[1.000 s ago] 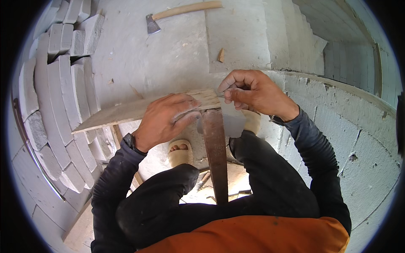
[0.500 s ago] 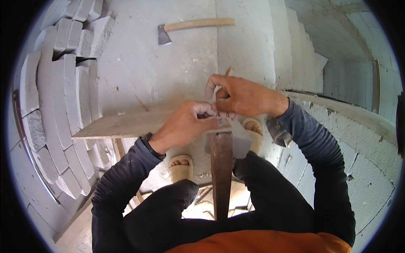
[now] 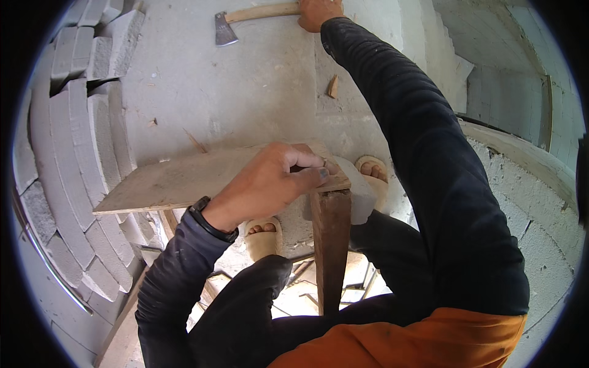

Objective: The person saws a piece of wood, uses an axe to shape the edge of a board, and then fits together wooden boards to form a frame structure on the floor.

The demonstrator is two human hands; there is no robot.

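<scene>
Head view, floor: below us the pale grey floor (image 3: 215, 86) spreads across the upper middle, dusty and marked.
Wall: at our right a wall (image 3: 527, 227) of pale blocks curves along the rim, its face chipped.
Stack: on our left, rough grey blocks (image 3: 73, 141) lie piled close together.
Clothing: we wear an orange top (image 3: 399, 337), dark trousers (image 3: 239, 300) and long dark sleeves (image 3: 423, 135), the right one stretched well forward.
Board: the flat wooden board (image 3: 178, 184) lies crosswise before us, its right end over the top of the timber.
Timber: the brown timber (image 3: 331, 245) runs from that end down between our knees.
Axe: the axe (image 3: 254, 13) lies on the floor well beyond the board, head to the left, wooden handle to the right.
Sandals: our cream sandals (image 3: 262, 239) stand on either side of the timber.
Left grip: our left grip (image 3: 270, 181) is over the board's right end, thumb and fingertips curled close together; whether they pinch anything, we cannot tell.
Right grip: our right grip (image 3: 319, 13) meets the axe handle's end; the upper edge crops it, so we cannot tell whether the fingers close round the wood.
Chip: one wood chip (image 3: 332, 86) lies on the floor between axe and board.
</scene>
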